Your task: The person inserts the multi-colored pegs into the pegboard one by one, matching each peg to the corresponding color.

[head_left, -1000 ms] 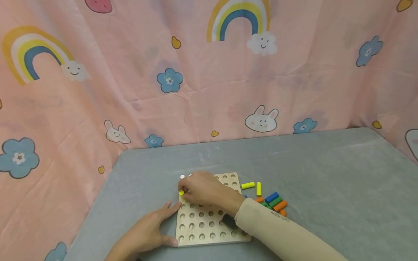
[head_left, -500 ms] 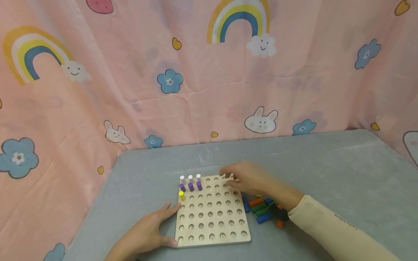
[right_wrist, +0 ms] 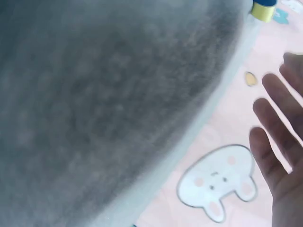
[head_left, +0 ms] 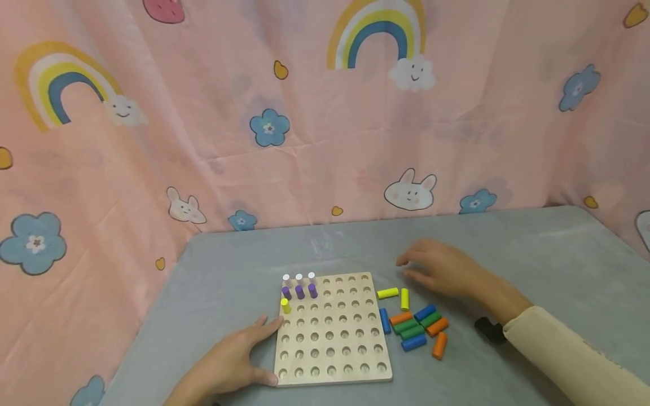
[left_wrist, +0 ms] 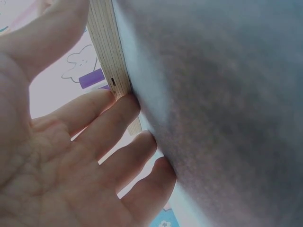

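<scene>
A square wooden pegboard [head_left: 345,344] with rows of round holes lies on the table. In its far left corner stand three white pegs [head_left: 299,277], three purple pegs [head_left: 299,292] in front of them, and one yellow peg [head_left: 285,305]. My left hand [head_left: 228,361] touches the board's left edge with thumb and fingertips; in the left wrist view its fingers [left_wrist: 118,161] extend along the board's wooden side [left_wrist: 108,47]. Holding nothing, my right hand [head_left: 442,268] hovers with loose fingers beyond two loose yellow pegs [head_left: 404,299]. The right wrist view shows its fingers [right_wrist: 270,156] spread apart.
Right of the board, several loose blue, green and orange pegs [head_left: 413,343] lie in a cluster. A dark wrist strap piece [head_left: 490,330] is at the right wrist. Behind the grey table [head_left: 533,270] hangs a pink patterned curtain [head_left: 325,141].
My right hand has let go of the yellow peg, now upright in the board, and has moved right, past the board to beyond the loose pegs. The left hand stays at the board's edge.
</scene>
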`<state>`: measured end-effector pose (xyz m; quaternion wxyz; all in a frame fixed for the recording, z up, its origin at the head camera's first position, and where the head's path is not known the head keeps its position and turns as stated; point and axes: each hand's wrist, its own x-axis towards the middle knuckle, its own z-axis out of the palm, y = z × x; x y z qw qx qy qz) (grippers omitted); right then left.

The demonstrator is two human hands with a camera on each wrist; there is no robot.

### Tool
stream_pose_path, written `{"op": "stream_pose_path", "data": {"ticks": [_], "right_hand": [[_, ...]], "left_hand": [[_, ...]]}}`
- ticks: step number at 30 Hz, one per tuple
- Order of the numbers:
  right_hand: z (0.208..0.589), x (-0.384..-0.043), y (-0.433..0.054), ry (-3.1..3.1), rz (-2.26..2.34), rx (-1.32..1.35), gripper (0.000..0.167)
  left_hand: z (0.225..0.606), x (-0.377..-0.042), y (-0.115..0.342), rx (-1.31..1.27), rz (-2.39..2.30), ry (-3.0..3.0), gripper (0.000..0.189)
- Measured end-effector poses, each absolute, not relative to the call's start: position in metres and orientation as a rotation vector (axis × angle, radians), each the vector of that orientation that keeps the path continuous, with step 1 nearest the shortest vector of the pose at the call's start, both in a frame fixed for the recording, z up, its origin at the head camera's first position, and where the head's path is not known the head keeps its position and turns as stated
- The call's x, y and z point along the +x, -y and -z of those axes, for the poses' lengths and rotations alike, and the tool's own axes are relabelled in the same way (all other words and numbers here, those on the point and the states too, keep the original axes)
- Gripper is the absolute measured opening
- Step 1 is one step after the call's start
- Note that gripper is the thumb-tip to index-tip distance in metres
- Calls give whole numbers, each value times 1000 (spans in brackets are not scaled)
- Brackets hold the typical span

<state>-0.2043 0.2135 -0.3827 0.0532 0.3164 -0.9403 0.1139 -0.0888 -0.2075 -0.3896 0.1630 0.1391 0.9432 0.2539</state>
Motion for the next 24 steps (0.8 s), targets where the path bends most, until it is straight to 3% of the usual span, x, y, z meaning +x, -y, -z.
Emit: {"op": "stream_pose_path", "data": {"ticks": [15,24], "right_hand": [[398,-186,-211,2751,-379,1242,14],[400,-186,-213,2738,-382,1333,21]], "left_hand": [[386,-87,207,381,-732,-2697,101],[388,-89,205,391,-722,-2689,102]]}}
